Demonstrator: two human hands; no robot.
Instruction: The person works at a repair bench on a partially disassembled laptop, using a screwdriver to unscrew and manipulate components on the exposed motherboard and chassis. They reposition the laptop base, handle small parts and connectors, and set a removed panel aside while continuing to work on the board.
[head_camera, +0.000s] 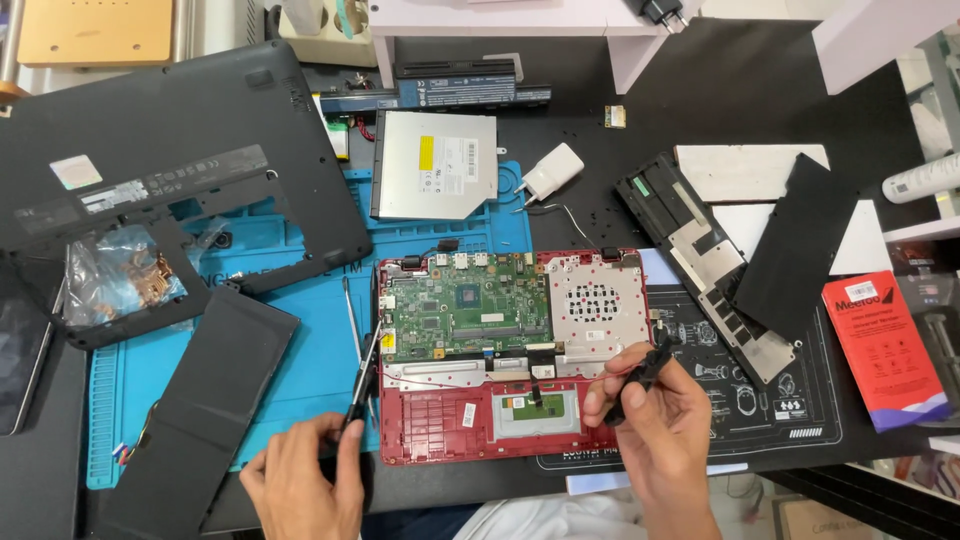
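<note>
both hands are working at the near edge of an opened red laptop base (470, 430). left hand (300, 480) is pinching a slim black tool (362, 380) between thumb and fingers, and the tool's long axis is running up and slightly right, its tip pointing at the left edge of the green circuit board (465, 315). right hand (650, 420) is closing its fingers around a small black part (640, 372), which is slanting up to the right, its upper end sitting just beyond the laptop's right edge. the laptop base is lying with its long axis left to right, half on a blue work mat (300, 350) and half on a black mat (760, 400), and it is sitting between the two hands, touchpad side nearest the person. a silver perforated plate (595, 300) is covering the board's right side. a loose metal rod (352, 320) is lying on the blue mat just beside the tool. farther off, a large black bottom cover (150, 170) is resting at upper left, a flat black battery pack (210, 400) below it, a silver optical drive (435, 165) above the laptop, a white charger plug (552, 172) beside that, a long black battery bar (470, 95) at the top, a black keyboard frame (710, 265) at right, and a red box (885, 350) at far right.
</note>
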